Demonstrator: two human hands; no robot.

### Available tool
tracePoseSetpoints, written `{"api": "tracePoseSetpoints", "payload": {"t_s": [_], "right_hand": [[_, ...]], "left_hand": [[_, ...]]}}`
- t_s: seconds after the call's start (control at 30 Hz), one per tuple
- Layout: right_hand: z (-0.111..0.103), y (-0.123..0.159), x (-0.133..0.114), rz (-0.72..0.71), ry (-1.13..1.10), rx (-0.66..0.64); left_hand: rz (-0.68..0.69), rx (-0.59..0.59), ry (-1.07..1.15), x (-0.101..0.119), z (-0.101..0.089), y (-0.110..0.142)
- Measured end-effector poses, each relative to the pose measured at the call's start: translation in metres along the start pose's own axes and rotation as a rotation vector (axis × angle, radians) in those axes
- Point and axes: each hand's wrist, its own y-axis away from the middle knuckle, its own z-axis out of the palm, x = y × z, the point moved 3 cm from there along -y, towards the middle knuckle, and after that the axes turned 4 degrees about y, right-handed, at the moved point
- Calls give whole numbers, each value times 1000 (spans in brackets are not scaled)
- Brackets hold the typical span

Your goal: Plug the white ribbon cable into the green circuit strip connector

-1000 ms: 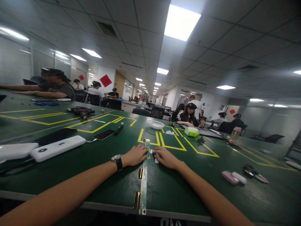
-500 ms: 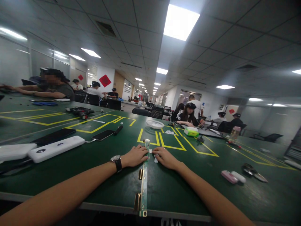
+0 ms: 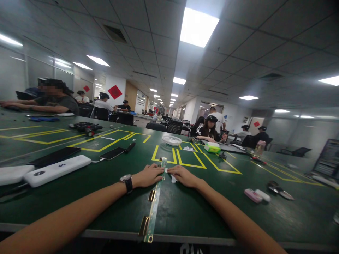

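Observation:
A long, narrow green circuit board [image 3: 156, 201] with gold-brown flexible tabs along its left side lies on the table, its near end close to the front edge. My left hand [image 3: 148, 175], with a watch on the wrist, holds the board's far part from the left, fingers closed together at its edge. On the other side, my right hand [image 3: 184, 175] has its fingers closed at a small white piece [image 3: 166, 170] against the board. A white scrap [image 3: 173, 179] shows under the right fingers. The fingertips partly hide the white piece.
Green table [image 3: 127, 215] with yellow tape outlines. White power bank [image 3: 58, 170] and phone [image 3: 113, 152] lie left; a white basket [image 3: 172, 140] and green tissue pack [image 3: 212, 147] are ahead. A pink case [image 3: 253, 195] lies right. Other people sit at tables beyond.
The board's near end has swung left, so it lies more slanted. Both hands stay at its far part. The whole view has shifted slightly.

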Motion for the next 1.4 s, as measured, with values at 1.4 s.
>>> {"api": "tracePoseSetpoints", "payload": {"t_s": [1.4], "right_hand": [[-49,124,132,1031,588,-78]], "left_hand": [[20,189,103,18,-15,2]]}}
